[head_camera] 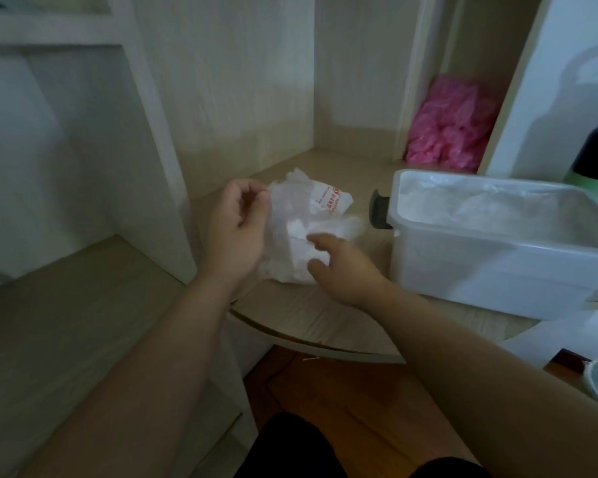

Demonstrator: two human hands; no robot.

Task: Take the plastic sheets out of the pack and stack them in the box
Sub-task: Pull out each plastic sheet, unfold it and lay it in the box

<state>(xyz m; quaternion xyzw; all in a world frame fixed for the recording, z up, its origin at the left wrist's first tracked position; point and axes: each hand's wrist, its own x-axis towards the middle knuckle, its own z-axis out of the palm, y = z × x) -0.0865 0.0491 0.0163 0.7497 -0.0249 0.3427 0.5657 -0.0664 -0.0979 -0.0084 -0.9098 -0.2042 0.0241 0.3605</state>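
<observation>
1. Head view, frame centre: left hand (237,229) pinches the pack (308,215) by its edge (red print above); right hand (339,267), grip spread, reaches in for plastic sheets (302,243).
2. Judged mid-extraction; next, a clean pull and a carry to the box (497,257) at right.

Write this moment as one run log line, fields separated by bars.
left hand: holds pack | right hand: reaching into pack | box: sheets inside

We see a clear, whitish pack (304,229) printed with red lettering near its top. The box (497,257) is translucent white with a dark grey latch (378,209). Crumpled bright pink plastic (449,125) fills a recess. The counter (325,326) shows pale beige wood grain, the floor (342,391) reddish brown.
</observation>
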